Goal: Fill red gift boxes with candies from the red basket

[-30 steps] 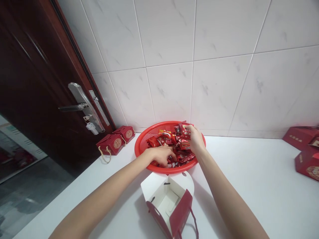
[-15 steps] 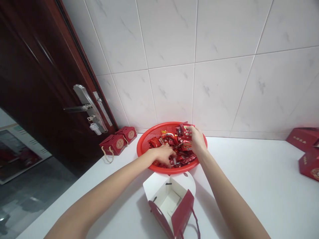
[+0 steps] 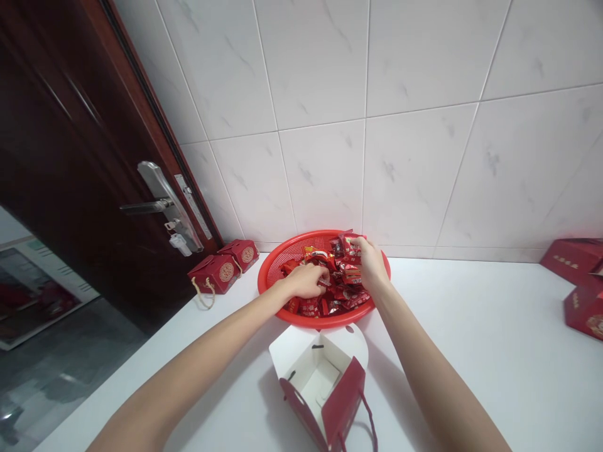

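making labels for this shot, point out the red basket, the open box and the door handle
red basket (image 3: 276, 266): head view, perforated inner wall
open box (image 3: 346, 392): head view, dark red side
door handle (image 3: 147, 206): head view, lever

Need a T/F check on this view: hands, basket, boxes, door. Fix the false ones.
1. The right hand holds wrapped candies. True.
2. The open gift box sits on the near side of the red basket. True.
3. The open gift box is full of candies. False: its visible inside has none.
4. The left hand rests on the door. False: it's in the basket.
5. Keys hang at the door lock. True.
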The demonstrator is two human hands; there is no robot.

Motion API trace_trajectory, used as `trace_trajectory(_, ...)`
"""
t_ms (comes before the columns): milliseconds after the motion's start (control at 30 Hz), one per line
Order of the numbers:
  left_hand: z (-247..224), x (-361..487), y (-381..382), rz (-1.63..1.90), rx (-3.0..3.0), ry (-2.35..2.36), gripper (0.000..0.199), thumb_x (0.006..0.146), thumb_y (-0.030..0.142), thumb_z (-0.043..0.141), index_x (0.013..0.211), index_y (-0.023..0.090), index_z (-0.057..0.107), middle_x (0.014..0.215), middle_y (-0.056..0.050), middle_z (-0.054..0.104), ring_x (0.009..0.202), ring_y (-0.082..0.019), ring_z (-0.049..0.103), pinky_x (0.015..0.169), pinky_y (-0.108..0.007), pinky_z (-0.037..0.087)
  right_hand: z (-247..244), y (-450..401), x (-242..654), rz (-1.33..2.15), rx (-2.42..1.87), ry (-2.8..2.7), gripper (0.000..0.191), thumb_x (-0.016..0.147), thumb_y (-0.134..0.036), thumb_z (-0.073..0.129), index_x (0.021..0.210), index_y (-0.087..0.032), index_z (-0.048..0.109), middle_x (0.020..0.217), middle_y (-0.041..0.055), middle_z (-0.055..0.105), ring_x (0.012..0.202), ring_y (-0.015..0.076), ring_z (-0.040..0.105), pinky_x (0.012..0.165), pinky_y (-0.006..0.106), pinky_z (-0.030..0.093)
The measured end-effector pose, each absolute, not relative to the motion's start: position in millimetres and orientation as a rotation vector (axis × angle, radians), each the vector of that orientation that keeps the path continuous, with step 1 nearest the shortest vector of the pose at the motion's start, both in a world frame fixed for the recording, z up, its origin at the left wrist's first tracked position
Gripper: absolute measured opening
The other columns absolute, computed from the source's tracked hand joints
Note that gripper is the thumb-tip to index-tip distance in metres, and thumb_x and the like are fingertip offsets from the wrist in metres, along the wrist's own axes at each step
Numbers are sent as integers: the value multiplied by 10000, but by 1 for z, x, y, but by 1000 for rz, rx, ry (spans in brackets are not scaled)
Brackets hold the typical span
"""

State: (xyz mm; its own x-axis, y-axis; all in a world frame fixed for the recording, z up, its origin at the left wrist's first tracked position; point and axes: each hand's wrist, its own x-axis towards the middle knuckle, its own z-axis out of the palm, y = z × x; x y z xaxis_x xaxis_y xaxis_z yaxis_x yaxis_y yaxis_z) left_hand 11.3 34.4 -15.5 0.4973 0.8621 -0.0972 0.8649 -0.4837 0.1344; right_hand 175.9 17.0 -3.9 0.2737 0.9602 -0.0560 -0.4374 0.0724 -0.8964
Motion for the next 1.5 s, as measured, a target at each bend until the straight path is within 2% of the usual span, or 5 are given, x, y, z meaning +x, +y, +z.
trace_trajectory(533,-27,4,53,487,2157,1398,434,725,-3,425,1024,150,699,986,-78,780,932,-199,746,826,-283,586,-9,22,177,1172,-967,-697,135,618,-312,634,708,-234,570,608,-59,598,548,144,536,484,257,411)
trace_trajectory(767,-30,1,55,417,2151,1396,406,754,29,421,1025,142,702,908,-88,785,770,-188,756,681,-268,588,-8,20,176,1164,-953,-691,121,632,-297,636,692,-238,549,593,-57,588,553,151,545,487,260,421)
trace_trajectory(1033,-23,3,48,126,2389,1280,225,722,80,573,745,177,775,811,-46,793,803,-204,729,843,-280,537,-5,19,176,1169,-958,-692,107,628,-296,631,681,-232,564,599,-49,600,559,152,560,474,253,419)
trace_trajectory(1300,-25,13,44,-51,2601,1200,609,712,97,651,1305,231,686,1350,-85,688,1248,-282,610,1072,-346,429,-7,19,176,1194,-981,-705,128,635,-311,619,735,-233,607,638,-51,630,545,146,556,424,248,386)
trace_trajectory(1500,-22,25,38,-213,2734,1215,314,709,350,780,990,212,766,993,-88,757,1094,-332,636,962,-377,454,-8,22,177,1190,-992,-746,140,630,-332,627,727,-232,609,655,-39,652,562,157,576,425,248,404)
